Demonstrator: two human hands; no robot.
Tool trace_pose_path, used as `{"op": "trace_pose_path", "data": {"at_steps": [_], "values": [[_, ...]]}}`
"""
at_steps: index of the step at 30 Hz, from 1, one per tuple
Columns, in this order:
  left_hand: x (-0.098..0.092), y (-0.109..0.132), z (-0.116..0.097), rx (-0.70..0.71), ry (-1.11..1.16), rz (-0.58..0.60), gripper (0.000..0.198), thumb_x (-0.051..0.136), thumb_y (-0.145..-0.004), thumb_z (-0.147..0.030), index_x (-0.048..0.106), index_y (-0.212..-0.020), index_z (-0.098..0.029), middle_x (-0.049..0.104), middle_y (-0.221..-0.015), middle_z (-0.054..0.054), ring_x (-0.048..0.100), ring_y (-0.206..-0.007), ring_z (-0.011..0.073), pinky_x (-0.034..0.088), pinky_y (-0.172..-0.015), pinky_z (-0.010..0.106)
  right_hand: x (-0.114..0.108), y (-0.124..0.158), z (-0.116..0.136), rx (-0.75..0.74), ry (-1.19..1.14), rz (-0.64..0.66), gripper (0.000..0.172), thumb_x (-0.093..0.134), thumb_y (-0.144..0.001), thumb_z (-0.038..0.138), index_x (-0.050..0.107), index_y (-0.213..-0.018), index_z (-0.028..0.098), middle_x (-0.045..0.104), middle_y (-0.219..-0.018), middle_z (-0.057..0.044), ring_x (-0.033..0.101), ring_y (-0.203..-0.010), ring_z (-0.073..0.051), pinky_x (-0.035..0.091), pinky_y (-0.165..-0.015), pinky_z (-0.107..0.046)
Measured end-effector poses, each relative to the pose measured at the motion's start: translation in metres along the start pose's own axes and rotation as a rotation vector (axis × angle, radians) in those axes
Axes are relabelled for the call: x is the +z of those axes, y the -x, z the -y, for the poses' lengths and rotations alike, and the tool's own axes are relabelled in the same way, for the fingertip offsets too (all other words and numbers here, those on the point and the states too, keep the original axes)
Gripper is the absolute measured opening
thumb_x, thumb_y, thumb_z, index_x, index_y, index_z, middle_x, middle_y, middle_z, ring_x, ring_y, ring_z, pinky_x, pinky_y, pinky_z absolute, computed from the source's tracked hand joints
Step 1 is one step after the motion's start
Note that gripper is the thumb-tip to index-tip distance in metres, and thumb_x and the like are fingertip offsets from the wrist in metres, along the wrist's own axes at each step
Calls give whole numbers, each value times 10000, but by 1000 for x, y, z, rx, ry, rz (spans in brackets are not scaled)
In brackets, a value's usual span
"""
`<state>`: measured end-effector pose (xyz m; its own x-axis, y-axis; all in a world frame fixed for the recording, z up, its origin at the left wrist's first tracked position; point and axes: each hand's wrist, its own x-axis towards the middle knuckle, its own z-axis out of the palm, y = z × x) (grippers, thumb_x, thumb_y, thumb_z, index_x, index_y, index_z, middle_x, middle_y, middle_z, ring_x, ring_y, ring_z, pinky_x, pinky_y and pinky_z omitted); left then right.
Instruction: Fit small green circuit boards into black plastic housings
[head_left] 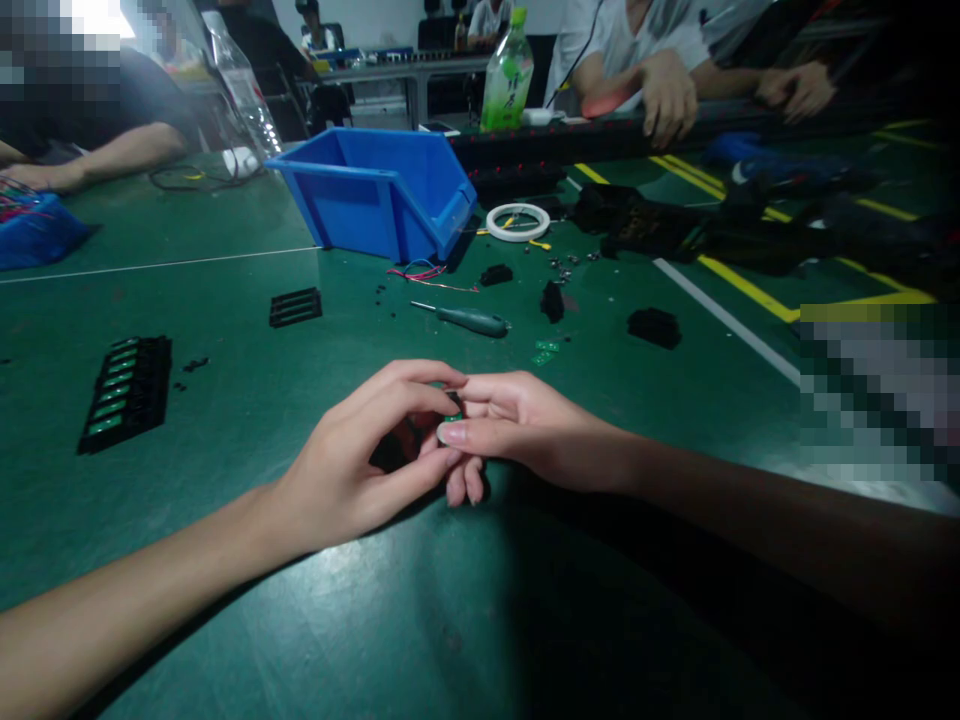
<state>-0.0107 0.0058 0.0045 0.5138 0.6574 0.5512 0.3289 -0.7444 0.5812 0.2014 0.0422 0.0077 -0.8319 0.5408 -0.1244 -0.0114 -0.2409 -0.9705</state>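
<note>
My left hand [360, 445] and my right hand [540, 425] meet low over the green table, their fingertips pressed around a small black part with a green circuit board [453, 416]. Most of that part is hidden by the fingers. Beyond the hands lies a screwdriver [472, 320] with a dark green handle. Small loose green boards [546, 352] rest to its right, near black plastic pieces [553, 300]. At the left, a black holder [127, 390] carries several green boards in a row, and a black slotted frame [295, 307] lies farther back.
A blue bin [352, 205] stands behind the screwdriver, beside a roll of white tape [517, 222] and scattered screws [562, 268]. Farther back are a green bottle [508, 80] and a clear bottle [244, 90]. Co-workers' arms [667, 95] rest across the table.
</note>
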Motion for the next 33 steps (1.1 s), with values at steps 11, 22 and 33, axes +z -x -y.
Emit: {"op": "trace_pose_path", "data": {"at_steps": [11,22,33], "values": [[0,-1,1,34,9,-10,265,741,-889,-102,642,-1133,-130,653,-1295,138,663,-1175,192,571,-955,284,0,1,1,-16,-16,0,313,725,-932,398,623,-1024,117,721,-772,-47,699,-675,-152,555,-652,-260],[0,0,1,29,22,-12,285,742,-888,-89,636,-1150,-127,650,-1303,137,662,-1181,187,578,-944,270,0,1,1,-15,-16,-5,312,717,-938,407,630,-1012,116,727,-760,-44,701,-666,-147,555,-648,-251],[0,-2,0,34,-5,-5,265,749,-885,-93,648,-1129,-118,662,-1287,140,658,-1196,186,555,-992,278,1,1,0,-18,-8,-2,323,716,-942,414,631,-1027,114,725,-779,-46,700,-678,-145,557,-655,-252]]}}
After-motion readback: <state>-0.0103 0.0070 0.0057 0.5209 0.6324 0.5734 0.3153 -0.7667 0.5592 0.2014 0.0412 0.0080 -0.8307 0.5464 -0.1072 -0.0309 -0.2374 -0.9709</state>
